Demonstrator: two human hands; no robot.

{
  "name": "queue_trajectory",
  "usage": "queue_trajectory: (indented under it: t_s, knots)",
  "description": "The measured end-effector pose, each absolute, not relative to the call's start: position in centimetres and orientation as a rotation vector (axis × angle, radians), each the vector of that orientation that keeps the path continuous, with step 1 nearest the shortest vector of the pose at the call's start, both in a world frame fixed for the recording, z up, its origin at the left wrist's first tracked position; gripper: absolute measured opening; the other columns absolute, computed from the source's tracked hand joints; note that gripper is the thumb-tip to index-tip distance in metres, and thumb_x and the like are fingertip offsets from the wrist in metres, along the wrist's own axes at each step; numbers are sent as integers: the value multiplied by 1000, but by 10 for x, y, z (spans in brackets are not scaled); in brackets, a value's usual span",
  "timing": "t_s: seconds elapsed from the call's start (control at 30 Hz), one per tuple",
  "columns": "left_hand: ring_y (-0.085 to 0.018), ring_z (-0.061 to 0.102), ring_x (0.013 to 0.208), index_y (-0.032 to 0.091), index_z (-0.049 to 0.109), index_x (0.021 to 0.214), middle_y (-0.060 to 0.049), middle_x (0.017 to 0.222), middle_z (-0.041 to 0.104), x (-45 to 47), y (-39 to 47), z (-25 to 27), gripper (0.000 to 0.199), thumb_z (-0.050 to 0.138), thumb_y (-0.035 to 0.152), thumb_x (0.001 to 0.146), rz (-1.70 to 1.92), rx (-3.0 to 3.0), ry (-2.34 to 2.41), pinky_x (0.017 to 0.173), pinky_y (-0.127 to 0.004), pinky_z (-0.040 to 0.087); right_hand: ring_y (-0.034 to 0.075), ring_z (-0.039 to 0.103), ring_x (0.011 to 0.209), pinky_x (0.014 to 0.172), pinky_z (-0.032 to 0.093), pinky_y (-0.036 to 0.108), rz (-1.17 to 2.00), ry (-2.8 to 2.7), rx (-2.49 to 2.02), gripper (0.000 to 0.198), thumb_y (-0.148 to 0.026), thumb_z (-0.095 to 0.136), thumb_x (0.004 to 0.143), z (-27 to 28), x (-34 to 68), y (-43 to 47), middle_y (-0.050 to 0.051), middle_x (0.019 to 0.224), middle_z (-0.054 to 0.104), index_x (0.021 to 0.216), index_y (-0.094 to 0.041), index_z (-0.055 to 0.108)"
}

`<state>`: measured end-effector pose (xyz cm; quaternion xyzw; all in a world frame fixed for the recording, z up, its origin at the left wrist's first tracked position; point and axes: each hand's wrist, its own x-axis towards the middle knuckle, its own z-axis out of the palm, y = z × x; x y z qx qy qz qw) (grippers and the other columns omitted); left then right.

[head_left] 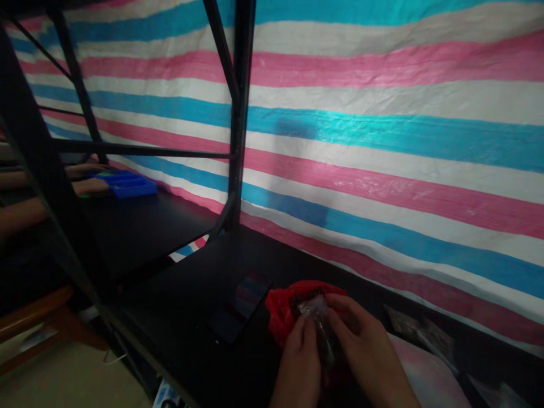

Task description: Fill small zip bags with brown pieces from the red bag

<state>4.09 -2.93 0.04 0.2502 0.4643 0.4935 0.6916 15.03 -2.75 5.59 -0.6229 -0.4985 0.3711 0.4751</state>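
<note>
Both of my hands work at a small clear plastic bag in the lower middle of the head view. My left hand has its fingertips pinched on the near left edge of the bag. From the other side, my right hand grips the bag between thumb and fingers. Just behind them lies a red plastic bag, its mouth spread out, with small dark pieces showing inside. What the clear bag contains is too dark to make out.
A dark phone lies left of the red bag on the black shelf. Clear packets and a pale pinkish sheet lie to the right. Beyond a black post, a person's hands touch a blue tray.
</note>
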Motion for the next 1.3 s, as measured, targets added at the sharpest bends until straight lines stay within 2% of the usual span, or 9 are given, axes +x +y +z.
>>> queue_trajectory:
  t_s: [0.07,0.13,0.23,0.3,0.4,0.53,0.67,0.87,1.3]
  knots:
    - [-29,65,134,16,69,132,-15,140,72,37,-33,9,44,56,40,97,1120,745,1066,112,-38,49,34,79,99,83,64,41,894,-1175,-1469,52,-58,75,66,55,156,-28,13,105,84,102,-21,79]
    - [-30,57,144,15,66,140,-15,151,65,34,-36,16,52,46,41,100,1114,994,1103,123,-45,39,32,80,97,84,64,41,882,-1160,-1416,55,-60,79,68,56,163,-30,13,104,84,108,-21,79]
    - [-32,42,155,17,66,143,-13,159,58,33,-39,18,57,39,43,101,1107,1273,1184,131,-53,25,31,80,92,81,65,40,859,-1162,-1389,58,-64,82,71,60,174,-37,11,95,84,110,-22,81]
    - [-31,38,158,22,66,143,-11,161,56,35,-40,16,56,36,44,102,1120,1389,1190,132,-55,22,30,79,88,79,64,39,827,-1144,-1389,56,-64,84,70,65,186,-44,10,92,84,106,-22,82]
    - [-30,49,150,29,66,142,-9,154,61,38,-41,14,52,33,47,105,1228,1471,1174,128,-56,30,28,78,82,76,63,36,723,-1098,-1440,52,-62,85,69,69,215,-57,9,93,85,102,-21,84]
    - [-30,62,129,24,71,126,-13,136,69,39,-39,19,46,41,51,104,1383,1411,1196,118,-52,43,29,77,76,69,61,37,586,-1060,-1612,47,-60,82,66,62,270,-76,8,84,84,95,-22,84]
    - [-29,66,118,23,73,117,-12,123,72,40,-37,20,41,49,52,100,1397,1408,1161,108,-45,50,34,78,78,72,61,42,599,-1046,-1729,40,-58,73,65,49,309,-92,9,79,83,82,-24,81]
    - [-26,70,107,25,76,109,-8,111,74,40,-39,11,35,53,49,98,1408,1575,1138,100,-37,55,33,77,96,95,58,45,356,-1098,-1733,44,-57,71,72,40,331,-96,10,96,85,95,-22,83]
    - [-23,71,92,26,74,103,-4,99,75,20,-32,12,27,55,42,96,1524,1743,1303,82,-32,59,32,75,100,97,56,45,137,-975,-1678,47,-65,64,81,25,359,-106,12,98,82,88,-21,80]
